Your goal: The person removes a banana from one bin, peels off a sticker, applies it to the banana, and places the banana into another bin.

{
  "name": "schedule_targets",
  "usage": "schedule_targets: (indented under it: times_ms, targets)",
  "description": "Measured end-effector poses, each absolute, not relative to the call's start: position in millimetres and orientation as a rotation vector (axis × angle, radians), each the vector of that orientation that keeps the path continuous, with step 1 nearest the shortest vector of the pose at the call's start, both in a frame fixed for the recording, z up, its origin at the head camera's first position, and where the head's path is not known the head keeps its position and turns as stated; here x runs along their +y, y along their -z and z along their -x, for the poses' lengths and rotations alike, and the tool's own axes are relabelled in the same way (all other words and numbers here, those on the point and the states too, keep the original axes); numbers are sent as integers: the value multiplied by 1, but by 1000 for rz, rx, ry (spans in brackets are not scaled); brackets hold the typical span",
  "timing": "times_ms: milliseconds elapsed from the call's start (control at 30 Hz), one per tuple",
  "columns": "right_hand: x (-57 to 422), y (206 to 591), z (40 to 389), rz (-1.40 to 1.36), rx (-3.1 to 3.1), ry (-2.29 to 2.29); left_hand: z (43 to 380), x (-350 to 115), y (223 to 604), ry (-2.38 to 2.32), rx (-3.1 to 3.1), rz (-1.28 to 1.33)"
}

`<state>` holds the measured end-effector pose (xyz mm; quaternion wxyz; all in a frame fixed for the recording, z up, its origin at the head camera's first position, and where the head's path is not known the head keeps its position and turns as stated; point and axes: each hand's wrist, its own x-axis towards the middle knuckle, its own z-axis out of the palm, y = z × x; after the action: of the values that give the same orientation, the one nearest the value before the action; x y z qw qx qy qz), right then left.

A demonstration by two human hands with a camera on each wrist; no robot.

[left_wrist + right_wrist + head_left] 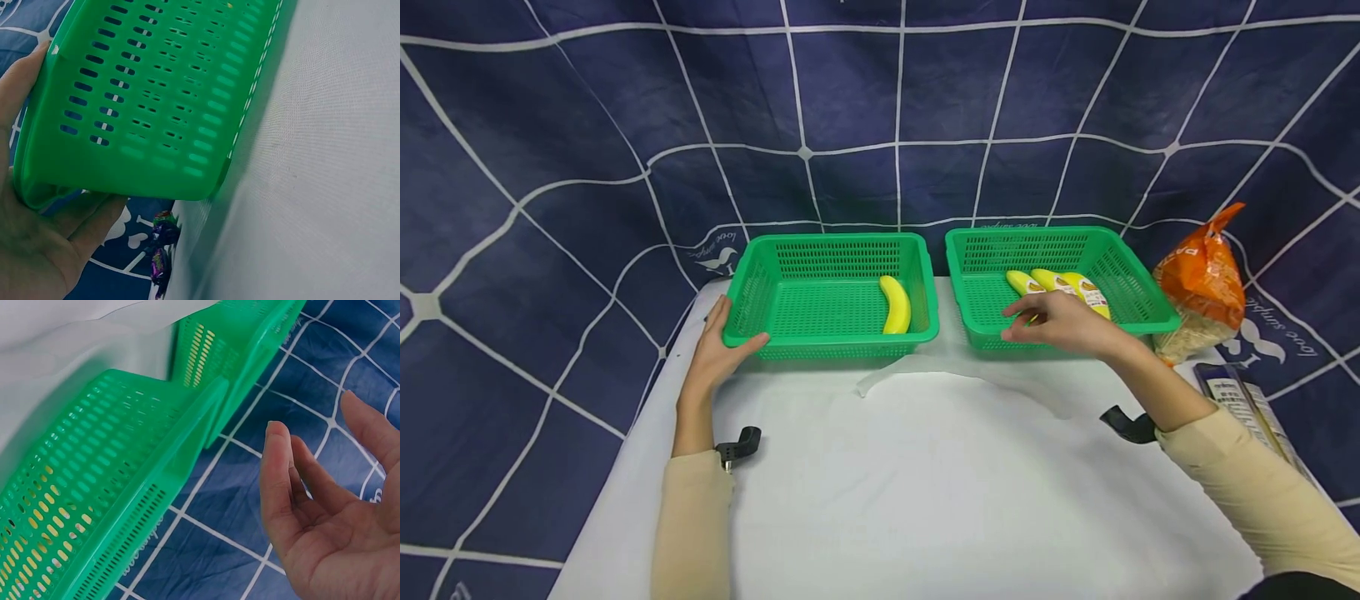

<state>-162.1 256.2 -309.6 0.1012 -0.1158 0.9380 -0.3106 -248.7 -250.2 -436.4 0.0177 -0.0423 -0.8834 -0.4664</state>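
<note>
White table [925,475], navy grid backdrop. Left hand [718,354] grips left basket [820,329] corner, 9 o'clock; one banana [896,304] inside. Right hand [1060,323], fingers relaxed and empty, hovers over right basket [985,258] of bananas [1060,283], 2 o'clock.

Two green baskets stand side by side on the far part of the table: a left basket [775,312] and a right basket [1138,292]. There are four bananas: one [896,304] in the left basket, three [1060,283] in the right. One orange bag [1202,287] lies far right. Two hands show.
</note>
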Motion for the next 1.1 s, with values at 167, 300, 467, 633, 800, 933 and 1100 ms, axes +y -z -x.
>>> schedule_targets:
  times_ms: [167, 300, 467, 633, 800, 933, 1100]
  targets:
    - [248, 306, 168, 361, 2745, 904, 249, -250, 437, 1467, -2729, 134]
    - [235, 302, 178, 404, 2691, 911, 248, -250, 437, 1473, -2719, 129]
    - [209, 296, 200, 446, 2610, 901, 248, -251, 439, 1471, -2707, 119]
    - [181, 293, 224, 485, 2536, 837, 249, -249, 440, 1484, -2697, 129]
    - [154, 292, 250, 501, 2504, 804, 249, -249, 440, 1492, -2694, 123]
    - [137, 293, 269, 527, 2485, 802, 248, -250, 439, 1488, -2696, 117]
    - [121, 298, 294, 481, 2452, 824, 249, -251, 442, 1484, -2706, 111]
